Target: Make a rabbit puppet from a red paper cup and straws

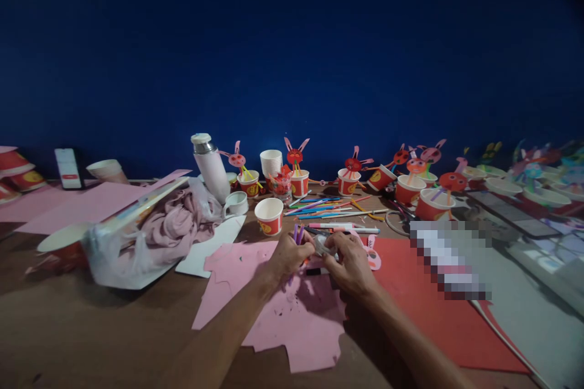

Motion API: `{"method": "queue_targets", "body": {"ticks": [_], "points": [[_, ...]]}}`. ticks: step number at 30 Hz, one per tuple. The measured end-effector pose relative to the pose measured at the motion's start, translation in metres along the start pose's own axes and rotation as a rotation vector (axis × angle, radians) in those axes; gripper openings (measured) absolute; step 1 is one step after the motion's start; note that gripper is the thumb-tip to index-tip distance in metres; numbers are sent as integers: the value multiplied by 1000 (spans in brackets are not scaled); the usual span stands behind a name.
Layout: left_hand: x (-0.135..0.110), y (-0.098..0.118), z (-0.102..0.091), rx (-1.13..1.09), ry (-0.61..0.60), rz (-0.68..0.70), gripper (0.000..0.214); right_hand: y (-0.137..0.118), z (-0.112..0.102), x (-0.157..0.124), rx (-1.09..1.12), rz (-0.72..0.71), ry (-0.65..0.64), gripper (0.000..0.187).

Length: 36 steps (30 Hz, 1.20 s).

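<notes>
My left hand [287,257] is closed on two purple straws [298,233] that stick up between its fingers. My right hand [349,264] is closed too, pinching a small roll of clear tape [322,245] held between both hands. Both hands hover over a cut pink paper sheet [283,310] on the brown table. A red and white paper cup [269,216] stands just beyond my left hand. Loose coloured straws and pens [328,209] lie behind the hands.
Paper cups with paper rabbit figures [298,173] line the blue wall. A white flask [210,167], a stack of cups [271,162], a plastic bag with cloth [150,231], a phone [68,168], red paper [438,322] and a grey sheet [524,310] surround the work spot.
</notes>
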<state>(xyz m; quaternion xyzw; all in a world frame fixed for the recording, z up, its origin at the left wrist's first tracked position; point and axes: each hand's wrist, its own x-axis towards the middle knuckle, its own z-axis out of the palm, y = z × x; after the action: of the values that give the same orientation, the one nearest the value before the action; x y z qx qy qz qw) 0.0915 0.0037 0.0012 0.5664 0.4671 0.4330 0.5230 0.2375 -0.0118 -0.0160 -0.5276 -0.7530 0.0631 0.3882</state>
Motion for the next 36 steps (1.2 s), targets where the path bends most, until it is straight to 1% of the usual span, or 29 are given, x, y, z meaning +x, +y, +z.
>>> {"method": "queue_targets", "body": {"ticks": [3, 6, 8, 11, 13, 16, 18, 21, 23, 25, 27, 28, 30, 32, 34, 36], "points": [[0, 0, -3, -170, -88, -68, 4, 0, -2, 1, 37, -13, -4, 6], [1, 0, -4, -332, -163, -146, 5, 1, -6, 2, 144, 15, -46, 5], [1, -1, -5, -407, -207, -191, 8, 5, -8, 4, 271, 43, -104, 6], [0, -2, -6, -521, -266, -247, 9, 14, -12, 7, 543, 102, -225, 10], [-2, -2, -5, -625, -334, -269, 11, 20, -13, 9, 724, 141, -282, 12], [-5, -3, -3, -765, -435, -267, 11, 26, -11, 9, 921, 178, -286, 18], [-5, -3, -2, -836, -459, -244, 9, 27, -9, 9, 974, 208, -265, 22], [-3, -3, -1, -906, -447, -205, 6, 26, -5, 10, 895, 268, -188, 27], [-2, -3, -1, -929, -426, -188, 6, 24, -4, 11, 747, 273, -70, 31], [0, -3, 0, -940, -399, -188, 8, 22, -5, 11, 526, 200, 91, 28], [1, -3, 2, -947, -368, -195, 8, 17, -6, 8, 296, 55, 224, 23], [1, -4, 2, -948, -354, -203, 8, 14, -7, 6, 203, -31, 259, 20], [1, -5, 3, -949, -332, -220, 10, 8, -9, 2, 80, -189, 264, 20], [2, -7, 4, -947, -333, -242, 12, 3, -9, -1, 20, -295, 230, 24], [3, -8, 5, -952, -351, -251, 12, 0, -7, -3, -6, -334, 202, 25], [4, -10, 7, -964, -355, -246, 12, 0, -5, -4, -20, -325, 185, 24]]}}
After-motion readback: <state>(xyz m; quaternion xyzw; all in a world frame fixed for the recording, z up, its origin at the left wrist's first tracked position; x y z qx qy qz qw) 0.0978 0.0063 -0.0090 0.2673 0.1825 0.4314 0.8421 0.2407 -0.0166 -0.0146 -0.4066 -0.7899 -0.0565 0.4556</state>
